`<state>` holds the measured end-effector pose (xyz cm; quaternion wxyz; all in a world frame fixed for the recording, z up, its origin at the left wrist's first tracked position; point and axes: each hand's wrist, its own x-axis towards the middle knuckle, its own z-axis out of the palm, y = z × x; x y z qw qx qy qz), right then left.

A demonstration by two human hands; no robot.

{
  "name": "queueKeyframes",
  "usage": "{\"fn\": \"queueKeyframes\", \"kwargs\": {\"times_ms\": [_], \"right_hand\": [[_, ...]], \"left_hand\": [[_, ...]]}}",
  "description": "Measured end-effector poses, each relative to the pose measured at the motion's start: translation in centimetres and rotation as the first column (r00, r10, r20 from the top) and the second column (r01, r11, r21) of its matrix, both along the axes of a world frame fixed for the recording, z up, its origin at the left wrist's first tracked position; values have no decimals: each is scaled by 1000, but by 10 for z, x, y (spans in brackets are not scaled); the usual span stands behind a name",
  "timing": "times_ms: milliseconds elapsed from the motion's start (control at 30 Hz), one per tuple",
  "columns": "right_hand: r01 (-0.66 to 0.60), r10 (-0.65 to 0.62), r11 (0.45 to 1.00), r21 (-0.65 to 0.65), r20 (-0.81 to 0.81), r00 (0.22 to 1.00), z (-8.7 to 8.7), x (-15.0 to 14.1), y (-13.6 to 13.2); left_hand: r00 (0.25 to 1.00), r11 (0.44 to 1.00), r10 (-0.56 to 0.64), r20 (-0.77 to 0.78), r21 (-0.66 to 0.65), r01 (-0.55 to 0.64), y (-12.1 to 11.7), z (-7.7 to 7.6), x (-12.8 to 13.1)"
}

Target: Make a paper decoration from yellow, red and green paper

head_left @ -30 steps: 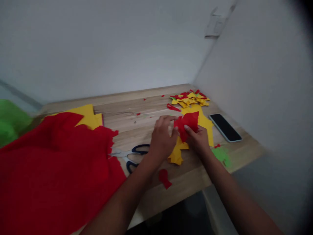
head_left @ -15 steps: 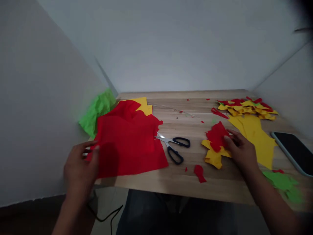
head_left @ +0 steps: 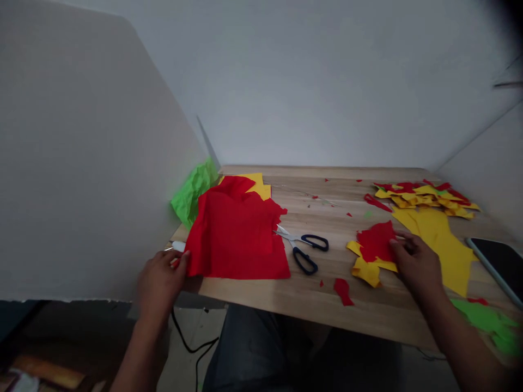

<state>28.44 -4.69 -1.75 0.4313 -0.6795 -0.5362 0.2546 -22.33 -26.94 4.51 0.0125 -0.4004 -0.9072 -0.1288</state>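
Note:
A large red crepe-like paper sheet [head_left: 241, 234] lies at the left of the table, creased at its far side and ragged along the right edge. My left hand [head_left: 163, 277] is closed on its near left corner, by the table edge. At the right, my right hand [head_left: 414, 258] pinches the edge of a small torn red paper piece [head_left: 375, 241]. Beneath that piece lies a yellow paper scrap [head_left: 368, 271]. Between the hands rest scissors [head_left: 304, 250] with dark handles, blades parted, their tips at the red sheet's right edge.
Crumpled green paper [head_left: 194, 193] leans on the left wall. Yellow sheets [head_left: 261, 188] stick out behind the red one. A pile of cut scraps [head_left: 429, 198], a long yellow piece [head_left: 443, 245], green scraps [head_left: 486, 321] and a phone [head_left: 496, 267] lie right. A red scrap [head_left: 343, 292] lies in front.
The view has shifted, so the table sits further right and lower. My left hand has closed on the red sheet's corner, which looks pulled straighter. My right hand stays at the red piece.

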Motion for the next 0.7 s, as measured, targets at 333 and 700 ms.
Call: {"fn": "queueKeyframes", "kwargs": {"times_ms": [333, 700], "right_hand": [[-31, 31, 999, 10, -17, 999, 0, 2, -1], [161, -156, 974, 159, -46, 987, -7, 4, 2]], "left_hand": [[999, 996, 18, -50, -88, -23, -12, -20, -11], [978, 973, 208, -28, 111, -204, -24, 22, 15]]}}
